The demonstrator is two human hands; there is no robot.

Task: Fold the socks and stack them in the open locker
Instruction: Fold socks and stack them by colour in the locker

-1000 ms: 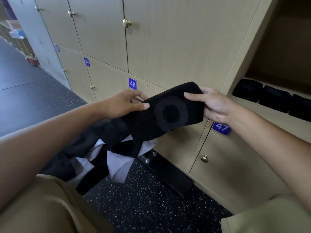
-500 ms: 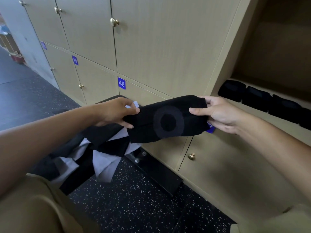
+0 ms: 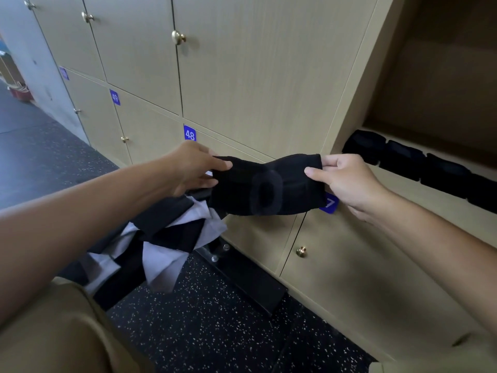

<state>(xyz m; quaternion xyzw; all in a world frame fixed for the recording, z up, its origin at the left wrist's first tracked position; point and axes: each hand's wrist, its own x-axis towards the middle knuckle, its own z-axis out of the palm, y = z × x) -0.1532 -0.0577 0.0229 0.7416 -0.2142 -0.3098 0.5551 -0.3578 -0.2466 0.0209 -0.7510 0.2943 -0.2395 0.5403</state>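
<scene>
The left hand (image 3: 192, 168) and right hand (image 3: 343, 181) each pinch one end of the black sock (image 3: 265, 187), stretched level left of the open locker (image 3: 430, 103), where folded socks (image 3: 419, 166) lie.

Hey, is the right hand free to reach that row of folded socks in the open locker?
Probably not yet: the right hand pinches the black sock. The folded socks sit unobstructed.

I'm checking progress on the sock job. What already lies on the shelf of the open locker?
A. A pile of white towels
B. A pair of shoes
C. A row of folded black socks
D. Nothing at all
C: several folded black socks sit side by side along the open locker shelf.
</scene>
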